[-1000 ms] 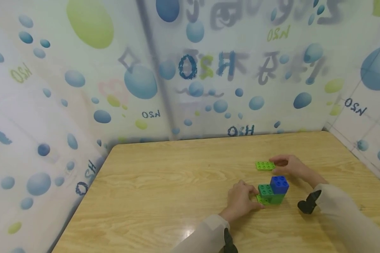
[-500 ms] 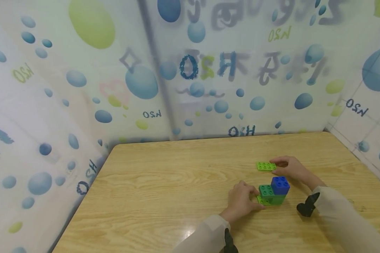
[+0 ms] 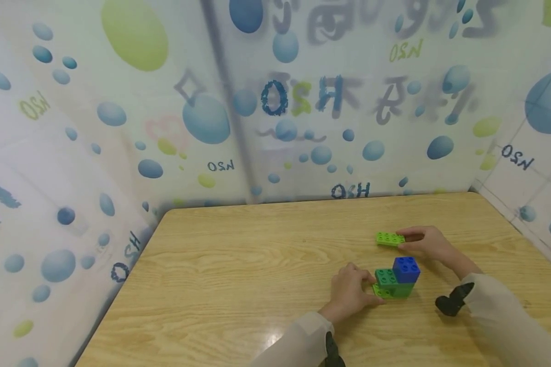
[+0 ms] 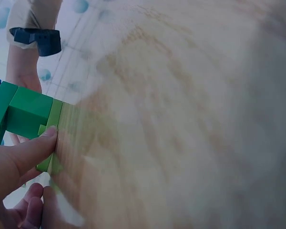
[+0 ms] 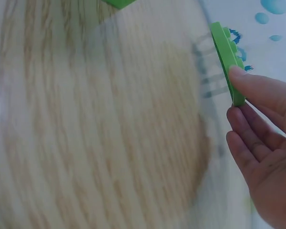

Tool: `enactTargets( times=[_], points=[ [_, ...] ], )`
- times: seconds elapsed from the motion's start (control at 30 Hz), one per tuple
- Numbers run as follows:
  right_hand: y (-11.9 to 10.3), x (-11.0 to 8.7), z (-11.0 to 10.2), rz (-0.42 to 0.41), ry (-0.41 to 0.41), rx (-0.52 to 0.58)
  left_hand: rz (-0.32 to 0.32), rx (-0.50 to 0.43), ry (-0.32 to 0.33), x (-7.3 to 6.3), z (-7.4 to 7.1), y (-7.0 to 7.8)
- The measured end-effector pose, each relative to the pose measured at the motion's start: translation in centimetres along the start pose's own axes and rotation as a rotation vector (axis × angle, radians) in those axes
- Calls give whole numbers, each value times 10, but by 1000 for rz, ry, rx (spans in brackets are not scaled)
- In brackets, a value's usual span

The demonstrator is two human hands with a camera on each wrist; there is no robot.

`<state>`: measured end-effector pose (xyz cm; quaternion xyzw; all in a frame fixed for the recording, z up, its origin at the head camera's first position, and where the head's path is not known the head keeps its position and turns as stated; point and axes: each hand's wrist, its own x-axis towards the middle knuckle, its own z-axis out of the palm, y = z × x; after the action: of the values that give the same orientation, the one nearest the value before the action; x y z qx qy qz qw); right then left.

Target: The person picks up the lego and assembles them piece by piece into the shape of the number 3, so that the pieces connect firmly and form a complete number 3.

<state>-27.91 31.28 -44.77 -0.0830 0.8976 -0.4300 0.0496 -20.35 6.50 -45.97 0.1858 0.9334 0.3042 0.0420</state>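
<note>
On the right part of the table stands a small stack of toy building bricks: a lime base plate (image 3: 382, 291), green bricks (image 3: 385, 277) on it and a blue brick (image 3: 406, 268) on top. My left hand (image 3: 349, 289) pinches the base plate's left end, and in the left wrist view the thumb (image 4: 35, 145) lies against its edge. Behind the stack, my right hand (image 3: 429, 241) pinches the right end of a flat lime brick (image 3: 389, 239) with two rows of studs. In the right wrist view this lime brick (image 5: 226, 62) is raised off the table, studs facing away.
The wooden table (image 3: 239, 265) extends far to the left of the hands. A fabric backdrop (image 3: 275, 153) with printed drops and letters hangs behind it and along both sides. Dark straps (image 3: 454, 299) sit on the wrists.
My right hand has lifted the flat lime brick off the table and drawn it slightly to the right. My left hand and the stack stay in place.
</note>
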Motion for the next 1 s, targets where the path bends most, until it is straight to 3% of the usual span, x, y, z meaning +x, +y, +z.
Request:
enactTargets(
  times=[0.7, 1.0],
  points=[
    [-39, -39, -27, -127, 28, -50, 10, -35, 28, -1, 0, 0],
    [-63, -57, -28, -191, 10, -39, 22, -49, 40, -2, 1, -2]
  ],
)
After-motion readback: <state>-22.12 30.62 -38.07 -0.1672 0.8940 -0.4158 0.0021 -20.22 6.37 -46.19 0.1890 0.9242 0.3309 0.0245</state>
